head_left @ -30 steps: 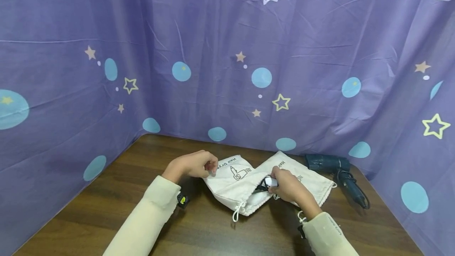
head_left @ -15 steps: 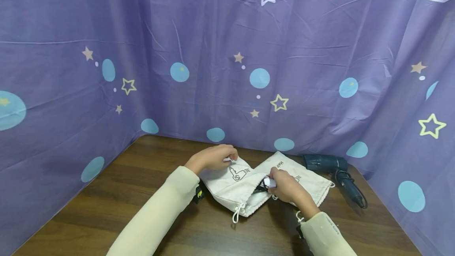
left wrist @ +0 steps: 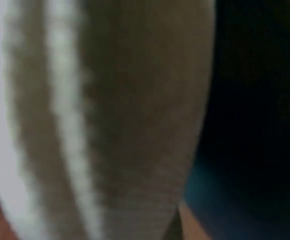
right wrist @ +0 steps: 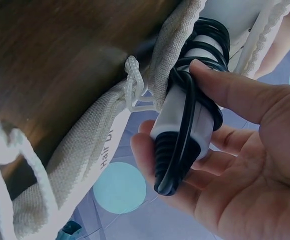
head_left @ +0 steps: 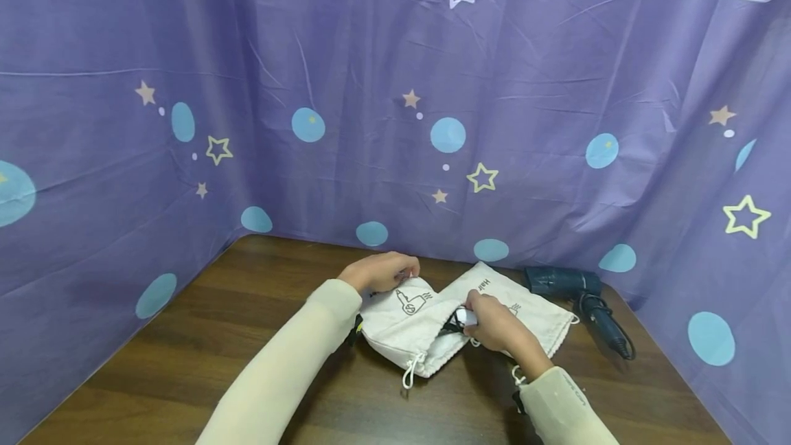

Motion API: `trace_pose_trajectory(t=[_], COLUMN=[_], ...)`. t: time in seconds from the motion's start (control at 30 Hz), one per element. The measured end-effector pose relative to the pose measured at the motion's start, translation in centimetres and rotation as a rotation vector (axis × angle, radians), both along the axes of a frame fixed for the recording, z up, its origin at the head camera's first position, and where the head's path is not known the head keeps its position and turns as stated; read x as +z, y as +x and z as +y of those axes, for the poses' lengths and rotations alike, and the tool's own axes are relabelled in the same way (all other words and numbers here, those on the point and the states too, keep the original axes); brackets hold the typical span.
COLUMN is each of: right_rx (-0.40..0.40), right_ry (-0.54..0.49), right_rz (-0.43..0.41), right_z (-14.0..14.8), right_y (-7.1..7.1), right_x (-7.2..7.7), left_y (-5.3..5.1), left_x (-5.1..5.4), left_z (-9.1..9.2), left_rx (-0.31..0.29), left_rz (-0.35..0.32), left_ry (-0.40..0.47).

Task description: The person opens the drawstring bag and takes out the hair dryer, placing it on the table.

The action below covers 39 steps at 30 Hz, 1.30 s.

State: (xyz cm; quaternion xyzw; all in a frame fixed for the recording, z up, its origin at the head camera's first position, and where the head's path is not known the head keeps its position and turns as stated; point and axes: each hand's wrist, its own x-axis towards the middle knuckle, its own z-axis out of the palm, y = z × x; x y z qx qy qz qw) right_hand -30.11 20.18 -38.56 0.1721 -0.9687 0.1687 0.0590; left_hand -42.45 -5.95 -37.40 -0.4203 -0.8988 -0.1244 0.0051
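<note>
A white hair dryer, its black cord wound round the handle, lies mostly inside a white drawstring bag printed with a dryer drawing. My right hand grips the handle at the bag's mouth, the thumb pressing on the cord in the right wrist view. At the bag's far left corner, my left hand pinches the cloth with curled fingers; the fingertips are partly hidden. Blurred pale cloth covers most of the left wrist view. The dryer's body is hidden by the bag.
A second white drawstring bag lies flat beneath and beyond my right hand. A dark blue hair dryer with folded handle and cord rests at the back right. The wooden table meets a purple patterned curtain behind.
My left hand has moved right and forward from the bag's left side to its far corner. The bag's left edge has drawn inward. My right hand keeps its grip on the hair dryer.
</note>
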Motion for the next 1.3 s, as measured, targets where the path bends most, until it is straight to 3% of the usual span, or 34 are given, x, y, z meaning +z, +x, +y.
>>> trace_pose_trajectory(t=[0.3, 0.57, 0.77, 1.07, 1.2, 1.3], right_rx=[-0.002, -0.001, 0.01, 0.022, 0.032, 0.034], right_ry=[0.006, 0.014, 0.008, -0.001, 0.004, 0.01], right_rz=[-0.014, -0.002, 0.004, 0.007, 0.003, 0.003], right_z=[-0.03, -0.01, 0.06, 0.21, 0.18, 0.16], right_y=[0.0, -0.2, -0.26, -0.34, -0.31, -0.28], right_x=[-0.01, -0.23, -0.43, -0.48, -0.47, -0.43], left_y=[-0.67, -0.17, -0.25, -0.7, -0.73, -0.78], left_x=[-0.63, -0.38, -0.33, -0.68, -0.85, -1.01], left_z=[0.03, 0.01, -0.13, -0.28, -0.38, -0.62], left_rx=[-0.068, -0.05, -0.053, -0.155, -0.147, -0.108], left_rz=[-0.003, -0.04, -0.024, 0.092, 0.133, 0.153], left_ry=[0.035, 0.011, 0.012, 0.069, 0.076, 0.058])
